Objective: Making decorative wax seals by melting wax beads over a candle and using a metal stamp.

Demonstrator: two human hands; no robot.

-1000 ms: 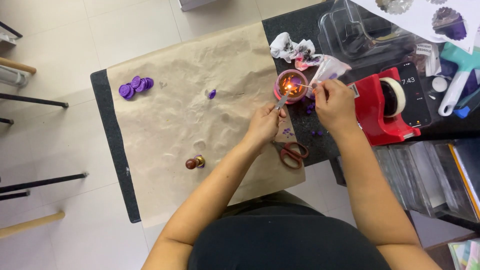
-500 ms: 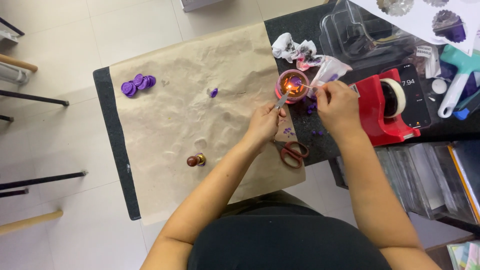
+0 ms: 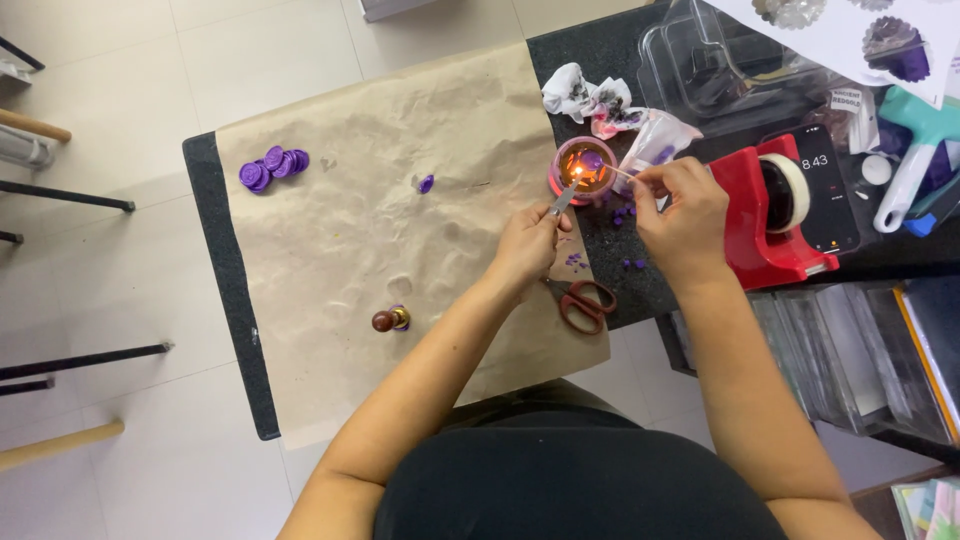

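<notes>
our brown paper sheet (image 3: pixel 400 200) across the tabletop (image 3: pixel 215 300) left of both hands, red tape dispenser (image 3: pixel 765 225) just right of our right hand (image 3: pixel 680 215), pink candle warmer (image 3: pixel 583 170) lit right above our hands, left hand (image 3: pixel 527 245) pinching the spoon handle (image 3: pixel 560 203), right hand pinching a thin stick (image 3: pixel 625 174) over the flame, scissors (image 3: pixel 583 300) just below, purple wax seals (image 3: pixel 272 165) way off left

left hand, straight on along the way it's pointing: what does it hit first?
Probably the small pink melting cup with the flame inside. The left hand points up and right, holding a thin metal handle that already reaches the cup. Height above the rim is unclear from this view.
</notes>
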